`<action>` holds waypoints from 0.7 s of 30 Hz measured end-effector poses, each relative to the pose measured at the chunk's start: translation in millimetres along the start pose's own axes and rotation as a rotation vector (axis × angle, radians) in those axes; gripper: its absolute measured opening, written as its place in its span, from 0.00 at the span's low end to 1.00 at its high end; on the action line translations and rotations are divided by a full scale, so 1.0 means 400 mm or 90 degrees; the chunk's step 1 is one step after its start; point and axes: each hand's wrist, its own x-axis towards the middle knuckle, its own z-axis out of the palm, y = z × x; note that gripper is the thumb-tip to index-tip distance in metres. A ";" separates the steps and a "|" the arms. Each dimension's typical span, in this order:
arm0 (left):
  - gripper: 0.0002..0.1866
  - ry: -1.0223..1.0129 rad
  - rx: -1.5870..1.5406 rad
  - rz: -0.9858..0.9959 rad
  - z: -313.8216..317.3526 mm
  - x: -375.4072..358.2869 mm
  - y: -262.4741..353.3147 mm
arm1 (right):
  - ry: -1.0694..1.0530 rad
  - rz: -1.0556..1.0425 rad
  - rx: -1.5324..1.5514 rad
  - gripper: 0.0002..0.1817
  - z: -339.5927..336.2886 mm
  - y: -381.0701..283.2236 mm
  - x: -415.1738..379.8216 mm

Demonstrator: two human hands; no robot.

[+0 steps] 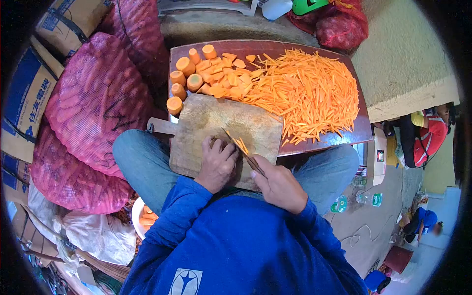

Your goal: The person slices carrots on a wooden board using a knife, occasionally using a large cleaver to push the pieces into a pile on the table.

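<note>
On the wooden cutting board [201, 118], my left hand [216, 162] presses down with its fingers curled under. What lies beneath those fingertips is hidden. My right hand [281, 187] grips a knife [256, 164] by its handle, the thin blade pointing up and left beside my left fingers. A few cut carrot strips [241, 145] lie along the blade's right side. Past the board is a large heap of carrot strips [309, 93], with carrot slices [226, 78] to its left. Several thick carrot chunks [186, 66] stand along the table's left side.
The board rests on the edge of a dark red table [361, 123], above my crossed legs. Red mesh sacks [98, 103] crowd the left, near a white basin [138, 219] holding carrots. Plastic bottles [364, 197] are on the floor at right. Other people [430, 142] sit farther right.
</note>
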 end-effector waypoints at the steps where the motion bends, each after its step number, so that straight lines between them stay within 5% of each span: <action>1: 0.18 -0.006 0.011 0.002 -0.009 0.005 -0.006 | 0.012 -0.018 0.026 0.24 -0.005 -0.004 -0.006; 17: 0.10 0.053 0.001 0.001 -0.013 0.015 0.020 | 0.041 -0.006 -0.003 0.21 0.028 0.002 0.014; 21: 0.16 0.045 -0.012 -0.027 -0.007 0.013 0.018 | 0.042 -0.027 0.005 0.22 0.008 0.004 0.043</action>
